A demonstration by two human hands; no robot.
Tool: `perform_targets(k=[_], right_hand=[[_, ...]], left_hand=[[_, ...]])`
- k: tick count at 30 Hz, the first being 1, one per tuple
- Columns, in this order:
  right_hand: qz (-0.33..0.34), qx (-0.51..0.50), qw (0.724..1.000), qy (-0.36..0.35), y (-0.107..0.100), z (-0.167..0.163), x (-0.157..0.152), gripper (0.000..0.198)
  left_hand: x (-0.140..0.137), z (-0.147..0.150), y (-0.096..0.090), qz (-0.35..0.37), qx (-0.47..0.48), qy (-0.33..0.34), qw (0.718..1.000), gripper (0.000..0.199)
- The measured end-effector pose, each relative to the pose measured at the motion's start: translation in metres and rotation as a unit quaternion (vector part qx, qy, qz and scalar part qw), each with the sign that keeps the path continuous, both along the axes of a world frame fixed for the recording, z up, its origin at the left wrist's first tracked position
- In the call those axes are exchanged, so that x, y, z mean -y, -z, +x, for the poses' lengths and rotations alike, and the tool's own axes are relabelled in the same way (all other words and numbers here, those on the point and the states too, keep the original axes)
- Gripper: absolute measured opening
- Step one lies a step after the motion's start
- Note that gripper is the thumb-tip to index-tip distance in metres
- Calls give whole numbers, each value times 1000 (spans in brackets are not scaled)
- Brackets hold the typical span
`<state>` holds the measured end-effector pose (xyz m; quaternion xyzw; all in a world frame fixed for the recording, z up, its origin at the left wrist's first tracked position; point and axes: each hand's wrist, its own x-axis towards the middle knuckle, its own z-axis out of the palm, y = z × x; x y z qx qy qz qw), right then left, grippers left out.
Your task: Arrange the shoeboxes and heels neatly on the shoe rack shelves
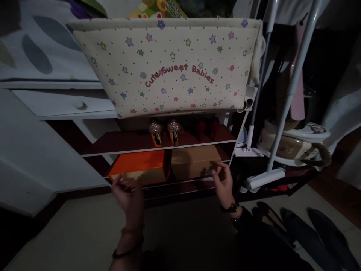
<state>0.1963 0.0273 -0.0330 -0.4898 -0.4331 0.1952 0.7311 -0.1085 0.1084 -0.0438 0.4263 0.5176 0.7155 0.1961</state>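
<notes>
An orange shoebox point(141, 161) and a brown cardboard box point(194, 160) sit side by side on the lower shelf. My left hand point(129, 194) is at the front left of the orange box, fingers apart; whether they touch it is hard to tell in the dim light. Near the right front of the brown box is my right hand point(224, 183), thumb and fingers spread, with no object clearly visible between them. On the shelf above stand glittery gold-heeled shoes point(173, 131), and a pair of dark red shoes point(207, 128) is to their right.
A star-patterned fabric storage bin point(180, 49) overhangs the shelves. Left of it is a white drawer point(64, 103). On the right lean a mop point(266, 178) and another pole with a white head point(248, 151). Dark shoes point(307, 229) lie on the tiled floor.
</notes>
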Motion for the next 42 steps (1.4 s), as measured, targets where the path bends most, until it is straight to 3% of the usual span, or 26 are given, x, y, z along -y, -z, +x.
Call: perform_targets(k=[2,4,7,9,13,16,21,27,34,37,40,42], right_hand=[[-23,-104,989,-99,-11,-17,2,40],[-65,-221,950,-210,-27,-28,2,49],[-83,-313,877,-356,-57,-31,9,70],[-46,-295,855,-424,-75,-28,21,92],[58,-208,832,-512,-80,-19,44,123],[100,-177,803,-560,-63,-14,45,125],[88,-178,782,-591,-41,-9,31,125],[81,-155,776,-607,-44,-9,33,124],[71,-141,778,-608,-45,-8,33,121],[51,-134,794,-591,-46,-7,33,123],[34,-160,810,-564,-52,-11,33,112],[38,-188,818,-542,-57,-16,30,72]], left_hand=[[13,35,-15,14,33,91,995,68],[25,70,-33,-22,79,233,969,74],[47,103,-64,-73,185,447,872,88],[65,110,-84,-34,199,537,819,97],[99,101,-103,69,191,639,742,101],[106,95,-98,96,176,678,708,104],[93,91,-82,113,167,727,657,106],[92,84,-80,121,151,748,635,112],[93,83,-81,115,160,751,630,110],[95,83,-81,108,167,745,637,107],[94,84,-84,77,197,720,661,77],[89,86,-84,43,216,700,680,33]])
